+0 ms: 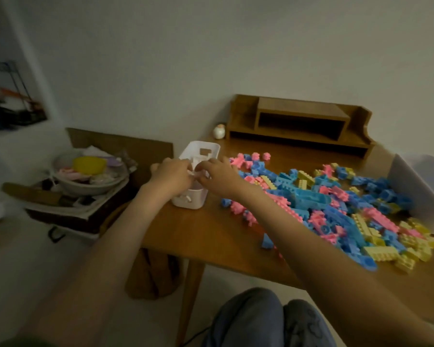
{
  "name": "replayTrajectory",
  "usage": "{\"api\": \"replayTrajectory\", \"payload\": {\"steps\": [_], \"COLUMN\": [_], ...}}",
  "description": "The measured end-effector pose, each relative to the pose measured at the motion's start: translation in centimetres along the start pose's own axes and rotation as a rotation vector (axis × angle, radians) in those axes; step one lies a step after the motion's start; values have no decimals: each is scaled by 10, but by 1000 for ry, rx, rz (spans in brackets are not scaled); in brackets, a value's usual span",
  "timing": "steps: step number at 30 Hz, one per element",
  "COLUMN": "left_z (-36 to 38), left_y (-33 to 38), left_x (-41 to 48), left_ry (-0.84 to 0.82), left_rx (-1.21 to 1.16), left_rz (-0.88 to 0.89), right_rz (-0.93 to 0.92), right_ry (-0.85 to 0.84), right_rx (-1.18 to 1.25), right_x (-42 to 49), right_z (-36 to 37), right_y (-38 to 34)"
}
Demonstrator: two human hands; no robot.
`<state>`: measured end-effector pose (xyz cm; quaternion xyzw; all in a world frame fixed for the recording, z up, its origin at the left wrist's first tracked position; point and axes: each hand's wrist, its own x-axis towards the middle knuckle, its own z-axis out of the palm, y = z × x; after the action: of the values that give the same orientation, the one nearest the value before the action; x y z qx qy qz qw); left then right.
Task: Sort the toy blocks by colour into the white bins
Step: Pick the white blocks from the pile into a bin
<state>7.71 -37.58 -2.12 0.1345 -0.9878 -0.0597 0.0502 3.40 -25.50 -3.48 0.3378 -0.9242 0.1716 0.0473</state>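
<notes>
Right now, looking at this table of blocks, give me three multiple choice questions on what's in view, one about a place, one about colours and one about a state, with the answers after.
1. Where does the block pile lie?
A) on the table, to the right of the small white bin
B) inside that bin
C) on the floor

2. Which colours make up the pile?
A) red, green, black
B) pink, blue, yellow
C) all white

3. How does the small white bin stand?
A) upside down
B) upright, top open
C) upright, lid on

Answers:
1 A: the blocks spread across the wood to the bin's right.
2 B: only those three pastel colours show in the pile.
3 B: its rim faces up and no lid sits on it.
</notes>
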Motion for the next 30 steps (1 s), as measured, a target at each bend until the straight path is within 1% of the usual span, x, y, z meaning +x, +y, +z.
{"api": "replayTrajectory", "payload": {"steps": [2, 4, 7, 9, 10, 13, 14, 16, 18, 19, 21, 22, 24, 26, 28, 30], "left_z": [5, 7, 5, 3, 2, -2, -1, 1, 4, 5, 4, 3, 3, 3, -1, -10], "left_y": [-8, -13, -14, -14, -15, -15, -13, -8, -7, -9, -15, -17, -19, -16, -7, 10], "left_x": [2, 2, 1, -3, -4, -7, -7, -6, -2, 1, 5, 6, 8, 8, 6, 0], "left_ry": [-45, -46, 44, 134, 139, 54, 34, 48, 78, 78, 24, 4, 20, 105, 227, 313], "left_rx": [-78, -184, -249, -304, -377, -635, -675, -726, -692, -615, -421, -360, -342, -346, -344, -423], "left_rz": [27, 22, -18, -105, -153, -270, -295, -322, -337, -328, -280, -263, -246, -215, -154, -61], "right_rz": [17, 26, 70, 104, 105, 9, -30, -80, -82, -73, -61, -64, -78, -85, -121, -186], "right_ry": [-16, -28, -115, -146, -132, -34, -22, -47, -93, -100, -93, -84, -63, -60, -52, -35], "right_rx": [-22, -50, -91, -37, -2, 56, 52, -9, -65, -71, -37, -8, 40, 57, 119, 175], "right_x": [-2, -5, -6, -7, -8, -11, -12, -14, -14, -14, -11, -11, -11, -13, -14, -16], "right_z": [3, 0, -4, -5, -5, -5, -5, -4, -5, -5, -3, -2, -1, -2, -5, -12], "right_y": [0, 3, 8, 11, 12, 13, 13, 14, 13, 13, 13, 12, 14, 16, 17, 17]}}
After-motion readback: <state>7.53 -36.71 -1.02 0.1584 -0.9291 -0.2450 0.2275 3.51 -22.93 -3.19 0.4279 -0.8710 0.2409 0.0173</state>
